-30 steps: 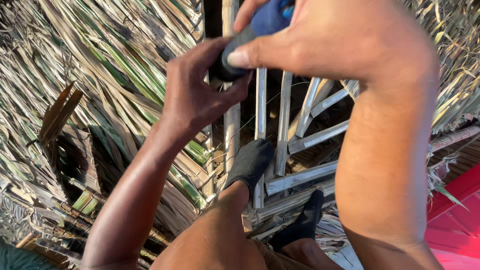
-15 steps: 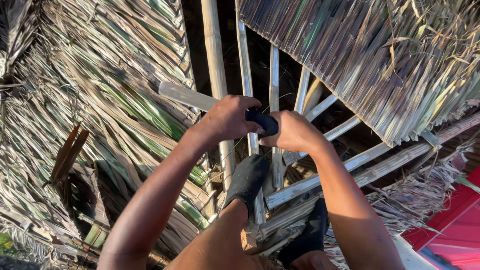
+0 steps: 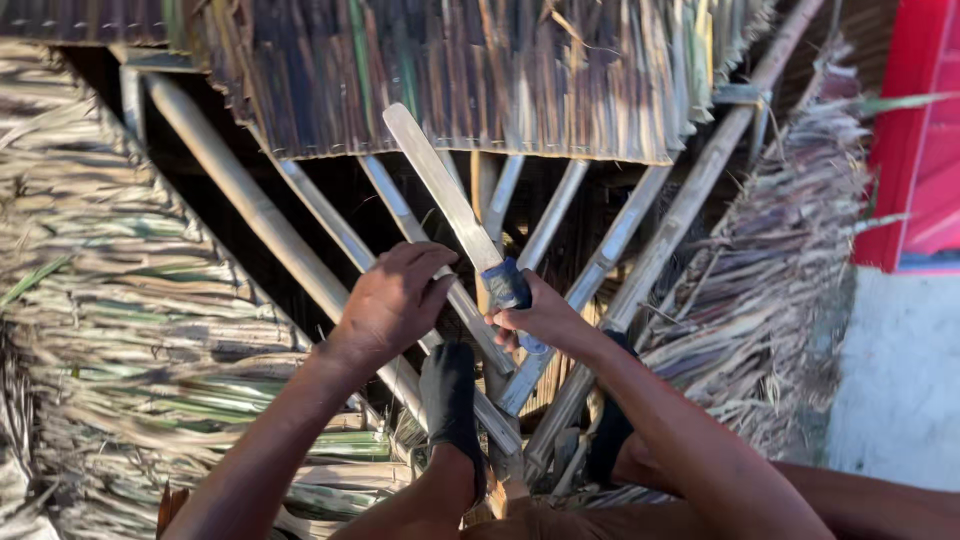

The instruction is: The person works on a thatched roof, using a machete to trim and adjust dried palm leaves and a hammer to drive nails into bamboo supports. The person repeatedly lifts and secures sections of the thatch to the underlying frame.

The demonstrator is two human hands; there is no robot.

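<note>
From up here I see my right hand [image 3: 545,320] wrapped tight around the blue-taped handle [image 3: 512,290] of a long, flat, pale-bladed machete [image 3: 440,185], fingers curled shut on the grip, with the blade running up and away to the left of that hand toward the edge of the thatch. My left hand [image 3: 395,300] sits just beside it, to the left, palm down with fingers loosely bent and pressing on a slanted pale bamboo pole [image 3: 250,210]; I cannot tell whether those fingers close fully round the pole or only rest on it. The two hands are near each other but not touching. Under both hands a fan of thin grey-brown bamboo rafters [image 3: 610,250] spreads outward from a point below my wrists, with dark gaps between them. Beyond the hands, past the machete tip, hangs a neat panel of dried brown palm-leaf thatch [image 3: 500,80]. To the left of my left hand lie layered rows of dry straw-coloured and greenish palm leaves [image 3: 110,300], and to the right of my right hand there is a ragged bundle of grey dried fronds [image 3: 770,280]. Below the hands my feet in black socks [image 3: 450,400] are braced on the rafters. Far off to the right of my right hand stand a bright red panel [image 3: 920,130] and a pale grey concrete surface [image 3: 900,380].
</note>
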